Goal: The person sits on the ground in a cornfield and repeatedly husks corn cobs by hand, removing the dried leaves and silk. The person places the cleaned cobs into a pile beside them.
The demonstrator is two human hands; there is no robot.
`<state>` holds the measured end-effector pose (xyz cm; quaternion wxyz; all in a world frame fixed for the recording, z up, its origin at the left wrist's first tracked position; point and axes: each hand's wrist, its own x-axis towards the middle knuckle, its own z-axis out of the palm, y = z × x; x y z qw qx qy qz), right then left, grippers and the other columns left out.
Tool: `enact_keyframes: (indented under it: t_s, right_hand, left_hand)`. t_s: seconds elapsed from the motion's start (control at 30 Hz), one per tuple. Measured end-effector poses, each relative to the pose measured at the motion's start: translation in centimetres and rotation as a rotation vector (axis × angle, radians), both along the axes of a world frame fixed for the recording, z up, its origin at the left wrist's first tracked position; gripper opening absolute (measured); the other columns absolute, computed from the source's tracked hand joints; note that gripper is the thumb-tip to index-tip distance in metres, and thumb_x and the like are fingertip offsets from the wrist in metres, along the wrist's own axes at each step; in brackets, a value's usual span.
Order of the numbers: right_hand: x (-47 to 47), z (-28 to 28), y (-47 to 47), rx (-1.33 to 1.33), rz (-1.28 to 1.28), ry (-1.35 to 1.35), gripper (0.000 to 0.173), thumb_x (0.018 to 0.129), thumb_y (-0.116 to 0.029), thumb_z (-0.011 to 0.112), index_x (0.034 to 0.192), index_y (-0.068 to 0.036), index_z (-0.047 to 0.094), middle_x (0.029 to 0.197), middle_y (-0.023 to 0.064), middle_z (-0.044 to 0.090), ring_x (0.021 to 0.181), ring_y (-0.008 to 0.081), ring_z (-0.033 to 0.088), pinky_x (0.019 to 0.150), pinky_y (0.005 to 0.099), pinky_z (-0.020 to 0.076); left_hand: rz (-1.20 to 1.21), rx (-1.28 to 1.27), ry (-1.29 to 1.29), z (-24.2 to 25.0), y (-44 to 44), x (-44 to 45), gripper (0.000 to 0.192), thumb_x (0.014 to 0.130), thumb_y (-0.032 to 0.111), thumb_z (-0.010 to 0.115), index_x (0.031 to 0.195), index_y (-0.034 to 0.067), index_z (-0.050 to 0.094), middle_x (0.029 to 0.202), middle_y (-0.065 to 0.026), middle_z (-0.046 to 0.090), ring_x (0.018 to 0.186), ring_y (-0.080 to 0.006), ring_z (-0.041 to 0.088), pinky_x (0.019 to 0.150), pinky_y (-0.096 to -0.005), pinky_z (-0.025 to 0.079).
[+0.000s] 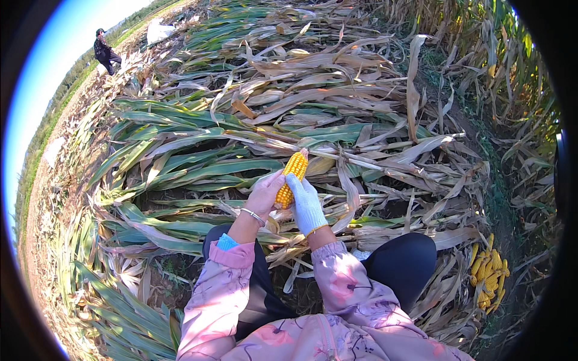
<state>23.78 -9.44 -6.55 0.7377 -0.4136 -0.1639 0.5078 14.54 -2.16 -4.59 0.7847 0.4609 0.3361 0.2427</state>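
A husked ear of yellow corn (295,168) is held upright and slightly tilted between both hands, above cut corn stalks (253,144) that lie flat on the ground. My left hand (265,193), bare with a bracelet at the wrist, grips the ear's left side. My right hand (307,201), in a white knit glove with a yellow edge, closes on its right side. Where the fingers wrap behind the ear, they are hidden. Dry husks and leaves lie just below the hands, between my knees.
A pile of husked corn ears (490,273) lies at the far right. Standing corn plants (510,58) rise at the upper right. Another person (104,50) is at the upper left, in the distance, near a white sack (159,32). Green and dry leaves cover the ground.
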Motion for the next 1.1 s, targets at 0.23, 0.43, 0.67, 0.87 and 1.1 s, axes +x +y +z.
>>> enact_keyframes:
  t_s: [0.23,0.43,0.67,0.87,1.1]
  right_hand:
    - [1.5,-5.0,-1.5,-0.255,-0.16,0.519,0.031,0.091,-0.03,0.059,0.113,-0.008,0.053,0.086,0.0121,0.062,0.069,0.026,0.064,0.058,0.0417,0.0545]
    - [3.3,-2.5,-3.3,-0.176,-0.277,0.682,0.034,0.091,-0.035,0.059,0.111,-0.007,0.052,0.086,0.0142,0.062,0.069,0.0285,0.064,0.059,0.0426,0.0553]
    - [15.8,13.9,-13.1,1.061,-0.623,0.68,0.04,0.094,-0.037,0.055,0.118,-0.005,0.054,0.102,0.0085,0.061,0.088,0.0184,0.063,0.065,0.0284,0.0567]
    - [16.5,14.5,-14.7,0.999,-0.647,0.652,0.032,0.096,-0.032,0.052,0.116,-0.006,0.056,0.1,0.008,0.064,0.08,0.0169,0.063,0.062,0.0271,0.0555]
    - [11.2,12.3,-9.8,0.474,-0.301,0.641,0.023,0.095,-0.023,0.054,0.107,-0.005,0.062,0.085,0.0077,0.067,0.065,0.0183,0.063,0.053,0.0288,0.0527]
  left_hand:
    - [-0.169,0.267,0.449,0.7,0.6,-0.9,0.036,0.093,0.029,0.057,0.117,0.002,0.059,0.093,-0.0114,0.066,0.071,-0.0163,0.067,0.06,-0.0244,0.055]
    - [0.082,0.101,0.281,1.8,0.7,-0.6,0.03,0.091,0.024,0.058,0.11,0.0,0.06,0.086,-0.0106,0.065,0.068,-0.0178,0.065,0.06,-0.028,0.054]
    - [-0.005,0.082,0.31,1.3,0.8,-1.4,0.03,0.093,0.026,0.054,0.109,0.0,0.059,0.085,-0.0093,0.065,0.069,-0.0183,0.066,0.06,-0.0291,0.055]
    - [-0.019,0.1,0.342,0.9,0.9,-1.4,0.031,0.092,0.027,0.056,0.108,0.001,0.06,0.085,-0.0092,0.066,0.067,-0.0172,0.065,0.059,-0.0281,0.055]
    - [-0.119,0.153,0.377,0.8,0.4,-1.9,0.028,0.094,0.024,0.056,0.108,-0.001,0.06,0.085,-0.0095,0.066,0.069,-0.0165,0.066,0.06,-0.0272,0.055]
